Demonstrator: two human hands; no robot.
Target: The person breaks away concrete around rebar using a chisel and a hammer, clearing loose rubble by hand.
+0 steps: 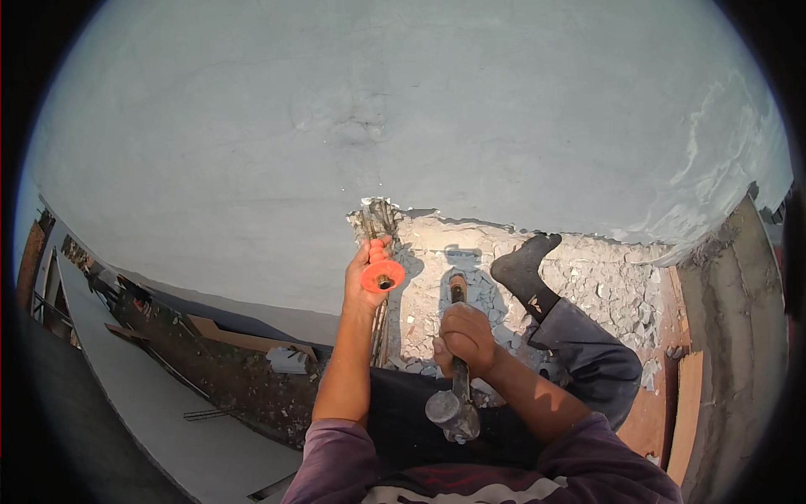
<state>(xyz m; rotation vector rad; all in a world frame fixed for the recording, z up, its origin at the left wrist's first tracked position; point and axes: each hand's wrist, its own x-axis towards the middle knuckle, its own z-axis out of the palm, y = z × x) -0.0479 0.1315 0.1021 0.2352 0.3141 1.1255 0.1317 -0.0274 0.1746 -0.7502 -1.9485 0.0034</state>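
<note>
My left hand (360, 271) is wrapped around the orange grip of a cold chisel (383, 277), whose round hand guard and metal striking end face me. The chisel points at a broken-out patch of concrete (376, 217) in the grey plastered wall (264, 157), where reinforcing bars (380, 327) are laid bare. The chisel's tip is hard to make out against the bars. In my right hand (466, 339) is the handle of a club hammer (444, 408). Its steel head hangs near my lap, apart from the chisel.
Broken concrete rubble (611, 296) covers the ledge along the wall's foot. My socked foot (526, 268) rests on it. A wooden plank (685, 416) stands at right. To the left, beyond an edge, lower ground (214, 365) holds boards and debris.
</note>
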